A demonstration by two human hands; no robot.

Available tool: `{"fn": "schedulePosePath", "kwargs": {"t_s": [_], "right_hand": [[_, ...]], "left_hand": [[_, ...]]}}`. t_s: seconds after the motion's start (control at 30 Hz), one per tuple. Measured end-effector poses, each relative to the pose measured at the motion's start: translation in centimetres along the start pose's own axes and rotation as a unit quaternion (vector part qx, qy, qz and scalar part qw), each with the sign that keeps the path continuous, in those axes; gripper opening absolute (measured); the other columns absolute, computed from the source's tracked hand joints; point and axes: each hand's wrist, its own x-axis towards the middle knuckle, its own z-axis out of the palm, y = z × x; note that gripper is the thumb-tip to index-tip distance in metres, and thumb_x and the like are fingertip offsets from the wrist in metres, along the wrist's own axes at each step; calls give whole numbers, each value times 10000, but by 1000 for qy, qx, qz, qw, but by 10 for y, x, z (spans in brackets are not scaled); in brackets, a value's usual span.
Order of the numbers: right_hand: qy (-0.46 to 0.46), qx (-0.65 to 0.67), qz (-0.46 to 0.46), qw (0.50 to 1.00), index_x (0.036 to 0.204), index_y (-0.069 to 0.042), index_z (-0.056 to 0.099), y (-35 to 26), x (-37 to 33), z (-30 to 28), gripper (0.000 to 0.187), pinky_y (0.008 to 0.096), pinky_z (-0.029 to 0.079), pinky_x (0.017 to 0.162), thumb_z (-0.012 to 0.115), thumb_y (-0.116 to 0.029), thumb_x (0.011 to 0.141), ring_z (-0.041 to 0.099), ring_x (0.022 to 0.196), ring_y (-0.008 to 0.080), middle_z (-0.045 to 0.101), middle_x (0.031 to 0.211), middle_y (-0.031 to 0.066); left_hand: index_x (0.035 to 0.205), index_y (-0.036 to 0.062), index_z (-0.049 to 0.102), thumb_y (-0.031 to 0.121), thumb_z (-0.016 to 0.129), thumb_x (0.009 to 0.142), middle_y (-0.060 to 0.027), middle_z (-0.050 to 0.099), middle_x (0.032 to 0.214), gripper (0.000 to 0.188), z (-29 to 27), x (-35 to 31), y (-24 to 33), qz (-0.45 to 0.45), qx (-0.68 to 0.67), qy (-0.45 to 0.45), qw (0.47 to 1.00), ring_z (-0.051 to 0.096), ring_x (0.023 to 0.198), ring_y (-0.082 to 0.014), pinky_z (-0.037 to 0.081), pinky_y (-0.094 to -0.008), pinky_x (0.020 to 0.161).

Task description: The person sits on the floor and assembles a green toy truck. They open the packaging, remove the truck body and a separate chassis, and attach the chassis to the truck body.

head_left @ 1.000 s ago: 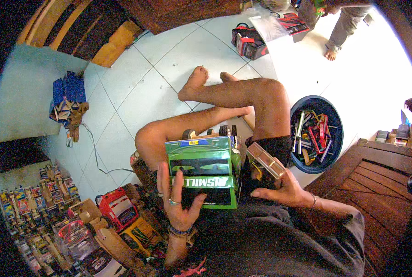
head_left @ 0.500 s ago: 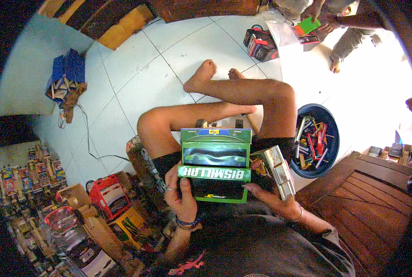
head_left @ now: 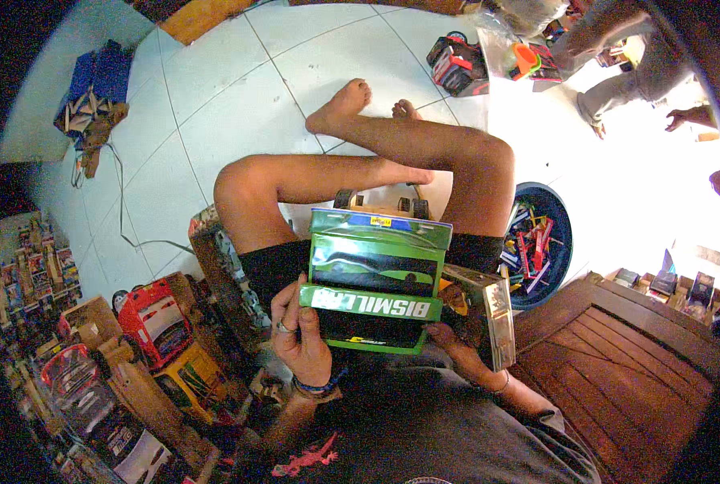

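A green toy truck (head_left: 376, 256) is held over my lap, its lettered front and dark window panels facing me. Small black wheels (head_left: 412, 207) show beyond its upper edge. My left hand (head_left: 303, 347) grips the lower left side, thumb bent up along it. At the lower right corner is my right hand (head_left: 457, 348), thumb against the truck and its other fingers mostly hidden. Beside that hand, right against the truck, a boxy dark piece with a shiny silvery side (head_left: 499, 323) stands tilted; what supports it is hidden.
A blue tub (head_left: 566, 242) of coloured scraps stands right of my leg, near a brown wooden panel (head_left: 618, 371). Several toy trucks, including a red one (head_left: 154, 323), crowd the left. Another toy vehicle (head_left: 457, 66) sits ahead, near another person's legs (head_left: 634, 93).
The green truck has turned slightly, its right side dipping, with both hands still on it. My view has shifted a little. The other person's hands have moved off the orange and green piece.
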Motion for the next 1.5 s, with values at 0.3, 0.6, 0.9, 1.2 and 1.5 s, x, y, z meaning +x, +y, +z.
{"fn": "schedulePosePath", "kwargs": {"t_s": [0.3, 0.6, 0.9, 1.2, 1.5], "right_hand": [[-118, -61, -3, 991, 1268, -68, 583, 48, -27, -6, 415, 379, 426, 948, 635, -239, 893, 542, 1100, 278, 573, 1211, 116], [-134, -104, -65, 983, 1317, -66, 548, 69, -30, -16, 367, 382, 362, 1075, 471, -243, 1004, 490, 1237, 272, 542, 1309, 120], [-114, 36, 56, 991, 1335, -59, 545, 87, -29, -11, 371, 380, 350, 1128, 415, -277, 1064, 479, 1288, 245, 545, 1340, 111], [-106, -68, 2, 992, 1311, -52, 541, 70, -20, 1, 422, 384, 407, 1013, 573, -282, 959, 530, 1180, 247, 571, 1300, 107], [-1, -215, -202, 955, 1268, -48, 545, -26, 18, -15, 587, 395, 491, 842, 810, -279, 798, 603, 1033, 249, 611, 1243, 98]], "left_hand": [[1230, -42, 657, 219, 561, 1007, -158, 642, 1162, 357, 2, -6, 0, -49, -54, 16, 997, 590, 1028, -215, 463, -344, 917], [1214, -25, 672, 245, 571, 1003, -159, 646, 1178, 357, 0, -3, 0, -29, -12, -6, 999, 601, 1070, -249, 460, -372, 956], [1210, -7, 677, 198, 551, 1003, -161, 656, 1194, 318, 1, -1, 0, -14, -22, -9, 1000, 607, 1112, -286, 455, -387, 987], [1198, -39, 676, 233, 542, 1014, -167, 661, 1168, 355, 5, -6, -3, -19, -18, 19, 999, 601, 1067, -258, 460, -372, 950], [1213, -36, 670, 274, 544, 1016, -169, 650, 1183, 388, 5, -8, -3, -22, -21, 18, 999, 602, 1079, -245, 467, -362, 943]]}}
